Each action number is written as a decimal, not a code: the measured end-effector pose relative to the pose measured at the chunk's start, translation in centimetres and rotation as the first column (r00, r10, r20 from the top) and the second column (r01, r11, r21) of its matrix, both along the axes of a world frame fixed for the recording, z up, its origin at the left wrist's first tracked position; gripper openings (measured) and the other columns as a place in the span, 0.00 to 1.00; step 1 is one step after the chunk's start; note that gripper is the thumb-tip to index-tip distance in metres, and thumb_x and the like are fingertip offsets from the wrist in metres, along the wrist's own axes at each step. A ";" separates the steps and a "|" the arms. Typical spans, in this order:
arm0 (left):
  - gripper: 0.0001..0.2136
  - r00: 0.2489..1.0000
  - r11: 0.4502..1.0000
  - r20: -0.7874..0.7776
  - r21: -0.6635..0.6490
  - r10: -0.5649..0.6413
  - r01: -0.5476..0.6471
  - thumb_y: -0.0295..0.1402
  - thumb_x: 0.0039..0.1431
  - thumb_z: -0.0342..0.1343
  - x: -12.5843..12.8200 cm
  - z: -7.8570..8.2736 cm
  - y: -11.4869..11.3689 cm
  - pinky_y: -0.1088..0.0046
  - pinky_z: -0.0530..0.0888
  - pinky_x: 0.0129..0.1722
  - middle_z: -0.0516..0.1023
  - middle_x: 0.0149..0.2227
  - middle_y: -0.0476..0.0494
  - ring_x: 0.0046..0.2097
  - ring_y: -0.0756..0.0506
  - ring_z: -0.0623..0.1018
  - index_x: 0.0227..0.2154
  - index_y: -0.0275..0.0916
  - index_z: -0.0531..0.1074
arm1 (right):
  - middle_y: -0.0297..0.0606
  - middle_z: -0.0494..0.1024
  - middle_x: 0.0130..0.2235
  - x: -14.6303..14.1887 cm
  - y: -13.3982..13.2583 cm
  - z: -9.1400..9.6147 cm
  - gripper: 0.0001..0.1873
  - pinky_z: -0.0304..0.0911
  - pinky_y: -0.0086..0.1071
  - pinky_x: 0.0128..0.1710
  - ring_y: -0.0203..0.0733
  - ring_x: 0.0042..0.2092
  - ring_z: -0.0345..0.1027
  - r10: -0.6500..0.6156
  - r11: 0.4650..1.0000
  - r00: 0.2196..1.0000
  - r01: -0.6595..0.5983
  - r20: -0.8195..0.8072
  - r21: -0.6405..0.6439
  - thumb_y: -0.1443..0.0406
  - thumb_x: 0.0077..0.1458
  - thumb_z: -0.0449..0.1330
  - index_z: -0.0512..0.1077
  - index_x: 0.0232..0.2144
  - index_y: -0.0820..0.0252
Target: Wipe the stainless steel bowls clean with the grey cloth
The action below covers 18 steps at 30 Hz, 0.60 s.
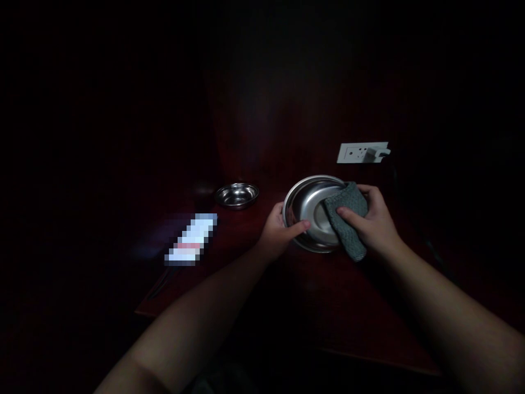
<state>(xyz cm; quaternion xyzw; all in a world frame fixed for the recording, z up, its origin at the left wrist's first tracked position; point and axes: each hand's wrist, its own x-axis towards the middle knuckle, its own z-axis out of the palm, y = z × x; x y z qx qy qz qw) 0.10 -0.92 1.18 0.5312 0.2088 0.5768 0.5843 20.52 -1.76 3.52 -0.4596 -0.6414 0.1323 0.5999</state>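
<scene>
At the far left, the dark red surface (311, 306) shows a near corner, and much of what lies around it is lost in darkness. Just in from that corner lies a lit screen (191, 241), blurred into blocks, so what it displays cannot be read. Beyond it and a little to the right, a small metal dish (237, 195) sits upright on the surface, apart from both hands.

Next comes the left hand (281, 232), its grip closed on the left rim of a larger metal bowl (309, 210), thumb inside and fingers behind. The bowl is in front of the person, right of the dish, tilted so its inside faces them; whether its base touches the surface cannot be told.

A grey-green cloth (348, 213) covers the bowl's right side, one end hanging past the lower rim. Above the cloth, on the wall (287, 131) behind, is a white socket (353, 153) with a plug (375, 155) in its right half. Rightmost, the right hand (375, 219) has its grip narrowed on the cloth, thumb in front, pressing it against the bowl.
</scene>
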 end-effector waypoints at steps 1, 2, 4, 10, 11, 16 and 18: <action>0.26 1.000 0.999 0.021 -0.040 -0.023 0.024 0.33 0.40 0.68 0.0 0.0 0.0 0.56 0.67 0.51 0.74 0.42 0.41 0.46 0.41 0.74 0.43 0.37 0.64 | 0.42 0.70 0.46 0.0 0.0 0.0 0.30 0.63 0.47 0.46 0.53 0.47 0.66 -0.026 0.999 1.000 0.025 0.003 0.024 0.53 0.41 0.67 0.63 0.46 0.53; 0.24 0.997 0.994 0.047 -0.084 -0.066 0.070 0.34 0.42 0.67 0.0 0.1 0.0 0.55 0.68 0.51 0.75 0.41 0.41 0.46 0.41 0.75 0.42 0.37 0.65 | 0.42 0.69 0.47 0.0 0.0 -0.1 0.31 0.63 0.47 0.47 0.53 0.48 0.66 -0.050 0.998 0.999 0.050 0.007 0.046 0.54 0.41 0.67 0.63 0.46 0.53; 0.20 0.976 0.966 0.102 -0.155 -0.191 0.206 0.35 0.46 0.64 -0.1 0.1 -0.1 0.55 0.68 0.51 0.75 0.42 0.39 0.46 0.40 0.75 0.42 0.36 0.67 | 0.43 0.68 0.47 0.0 0.0 -0.1 0.32 0.62 0.47 0.48 0.53 0.48 0.65 -0.094 0.992 0.996 0.093 0.011 0.082 0.53 0.40 0.67 0.63 0.47 0.54; 0.24 0.935 0.915 0.094 -0.194 -0.342 0.354 0.31 0.46 0.64 -0.3 -0.1 -1.0 0.55 0.69 0.51 0.72 0.50 0.38 0.51 0.38 0.73 0.48 0.39 0.65 | 0.42 0.69 0.46 0.4 0.5 -0.4 0.31 0.63 0.47 0.47 0.52 0.47 0.66 -0.135 0.988 0.991 0.136 -0.013 0.071 0.53 0.41 0.66 0.62 0.46 0.56; 0.26 0.941 0.921 0.077 -0.192 -0.330 0.339 0.30 0.45 0.64 -0.2 -0.1 -1.1 0.56 0.69 0.50 0.71 0.51 0.38 0.52 0.38 0.72 0.49 0.40 0.64 | 0.42 0.69 0.46 0.4 0.5 -0.5 0.31 0.63 0.47 0.46 0.52 0.46 0.67 -0.124 0.991 0.992 0.125 -0.011 0.047 0.53 0.42 0.66 0.62 0.46 0.55; 0.29 0.962 0.948 0.044 -0.162 -0.270 0.274 0.31 0.42 0.66 -0.1 0.0 -1.2 0.57 0.71 0.48 0.72 0.50 0.39 0.52 0.37 0.72 0.50 0.41 0.63 | 0.42 0.70 0.45 0.4 0.5 -0.6 0.30 0.64 0.48 0.44 0.53 0.45 0.67 -0.087 0.996 0.996 0.086 -0.008 -0.022 0.52 0.43 0.65 0.62 0.47 0.53; 0.30 0.965 0.952 0.043 -0.157 -0.258 0.261 0.31 0.42 0.66 -0.1 0.2 -1.2 0.58 0.71 0.48 0.72 0.49 0.40 0.52 0.37 0.73 0.50 0.42 0.63 | 0.42 0.70 0.45 0.3 0.3 -0.6 0.31 0.64 0.48 0.45 0.54 0.46 0.67 -0.081 0.997 0.997 0.081 0.000 -0.019 0.52 0.43 0.65 0.62 0.48 0.53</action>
